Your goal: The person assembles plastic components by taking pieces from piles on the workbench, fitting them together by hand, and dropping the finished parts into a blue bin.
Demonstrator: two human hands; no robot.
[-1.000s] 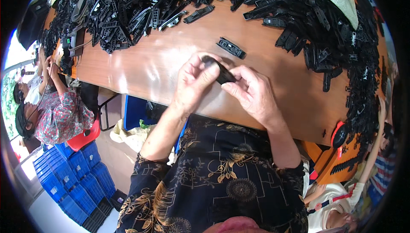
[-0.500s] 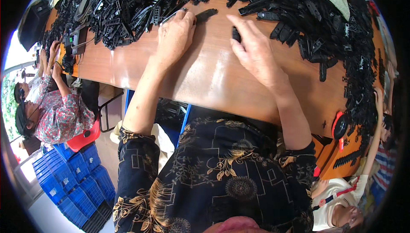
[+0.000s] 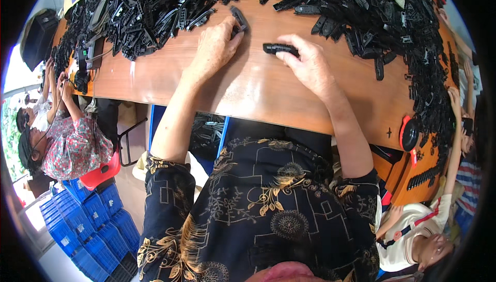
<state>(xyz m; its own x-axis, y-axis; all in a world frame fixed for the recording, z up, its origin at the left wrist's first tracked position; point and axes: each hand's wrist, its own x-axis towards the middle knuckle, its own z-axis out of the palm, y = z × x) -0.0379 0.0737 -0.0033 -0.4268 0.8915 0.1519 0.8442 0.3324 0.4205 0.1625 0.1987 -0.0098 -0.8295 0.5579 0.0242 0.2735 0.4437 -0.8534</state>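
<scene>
My left hand [image 3: 216,45] is closed on a slim black plastic part [image 3: 237,17], which juts up past the fingertips just in front of the heap. To its right, my right hand [image 3: 311,67] pinches another black plastic part [image 3: 274,49] between thumb and fingers. That one points left, toward the left hand, and its right end is hidden by the fingers. The two parts are apart, both over the brown wooden table [image 3: 258,83]. What exactly these parts belong to I cannot tell.
A large heap of similar black parts [image 3: 147,11] curves along the table's far side and down the right. A red-rimmed black round object [image 3: 409,133] lies at the right edge. Blue crates [image 3: 85,225] are stacked at lower left. Co-workers sit left and right.
The part at my left hand has turned from slanting right to nearly upright. My right hand's part has swung out to point left and shows more. The view has shifted slightly.
</scene>
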